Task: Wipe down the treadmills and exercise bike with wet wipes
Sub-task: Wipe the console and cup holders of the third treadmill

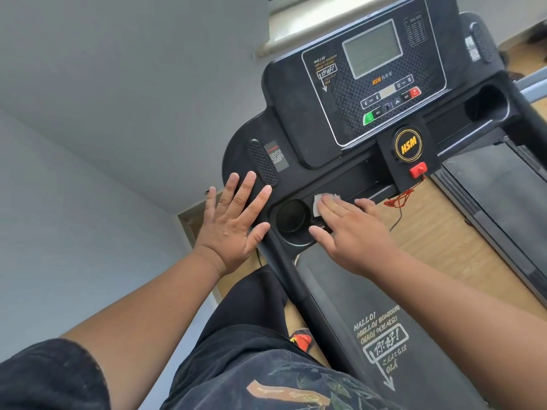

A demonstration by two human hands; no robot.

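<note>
Right hand (352, 232) lies flat, fingers straight, pressing a white wipe (318, 204) onto the treadmill (296, 113) console tray, just beside the round cup holder (291, 216). Wipe mostly hidden under the fingers. Left hand (233, 223) spread wide, fingers straight, holding nothing, over the console's left end near a ribbed grip pad (262, 161). Red safety clip (418, 170) with cord hangs right of the tray. Grey wall (118, 99) to the left.

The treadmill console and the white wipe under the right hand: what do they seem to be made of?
Treadmill console: looks like matte black moulded plastic, judging by its rounded edges and dull sheen. Wipe: apparently thin white non-woven fabric, crumpled and soft where the right hand presses it; wetness cannot be told.
</note>
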